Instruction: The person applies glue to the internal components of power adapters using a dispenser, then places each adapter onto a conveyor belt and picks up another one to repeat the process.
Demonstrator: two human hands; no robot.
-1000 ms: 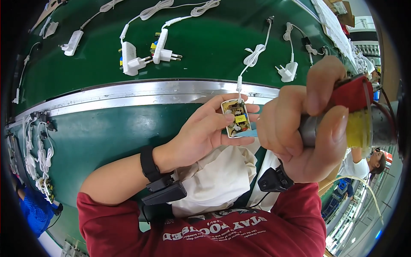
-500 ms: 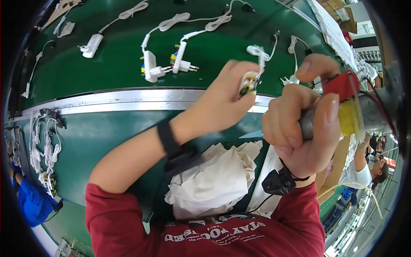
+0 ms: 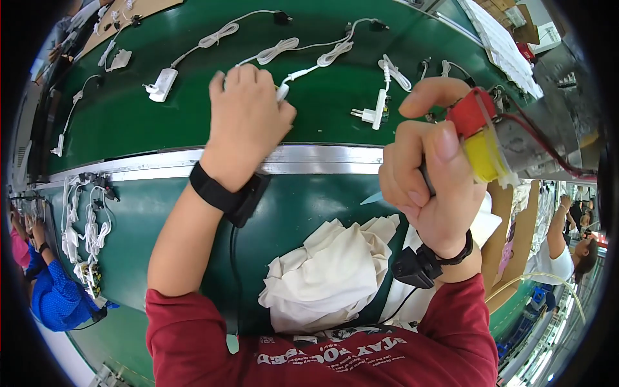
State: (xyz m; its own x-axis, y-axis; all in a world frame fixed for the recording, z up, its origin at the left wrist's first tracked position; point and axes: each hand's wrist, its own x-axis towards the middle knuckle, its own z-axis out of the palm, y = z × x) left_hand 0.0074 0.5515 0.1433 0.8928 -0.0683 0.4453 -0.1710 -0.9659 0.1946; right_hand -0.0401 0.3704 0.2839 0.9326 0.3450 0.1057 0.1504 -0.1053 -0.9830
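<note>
Right hand (image 3: 429,171) is wrapped round a grey cylindrical tool with red and yellow parts (image 3: 485,155). Left hand (image 3: 250,106) is palm-down over the green worktop (image 3: 322,134), partly hiding a white plastic adapter (image 3: 282,93); honestly can't tell if it's gripping it. Another white two-pin adapter (image 3: 374,115) lies between both hands.

The smooth, glossy green bench (image 3: 309,201) has a shiny, straight silver metal rail (image 3: 329,161) mid-frame; lower centre, a matt, creased cream cloth bundle (image 3: 332,274).

Left hand (image 3: 248,116) at white adapter (image 3: 282,93), right hand (image 3: 433,169) gripping grey tool (image 3: 518,147), cream cloth (image 3: 330,277)
</note>
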